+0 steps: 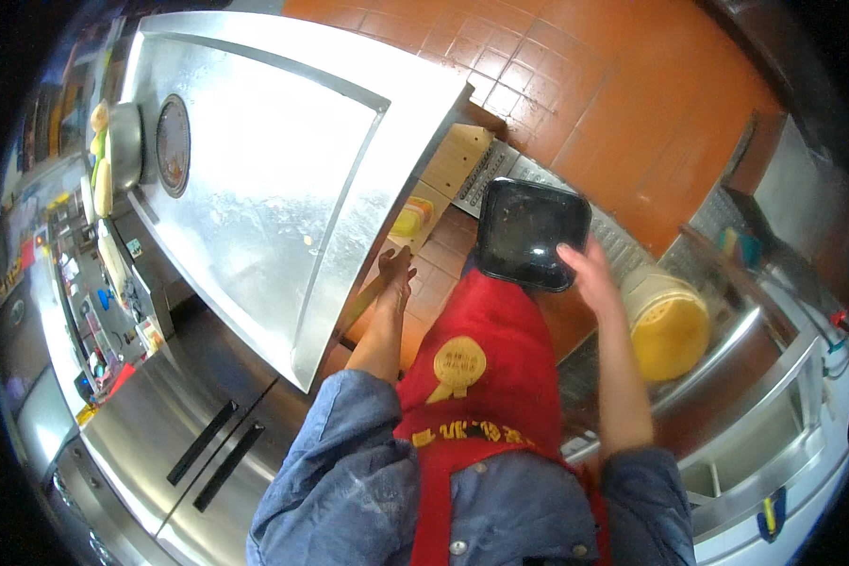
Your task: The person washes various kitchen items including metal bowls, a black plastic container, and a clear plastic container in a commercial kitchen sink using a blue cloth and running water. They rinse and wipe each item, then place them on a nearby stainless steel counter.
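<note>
My right hand [594,276] grips the near right corner of a black plastic tray [534,233], with the thumb over its rim. The tray's glossy inside faces up, above the red apron [488,339]. My left hand [396,272] is beside the edge of a stainless steel counter [424,85], its fingers loosely bent and apart, with nothing seen in them. Just past those fingers, a yellow package [412,217] lies in a cardboard box [460,159], partly hidden below the counter.
A yellow-bottomed bucket [668,332] stands at the right, close to my right forearm. Perforated metal grating [601,223] crosses the orange tile floor [573,92]. A steel bowl [125,148] and a round drain [172,146] are at the counter's far left. Steel refrigerator doors [205,403] stand lower left.
</note>
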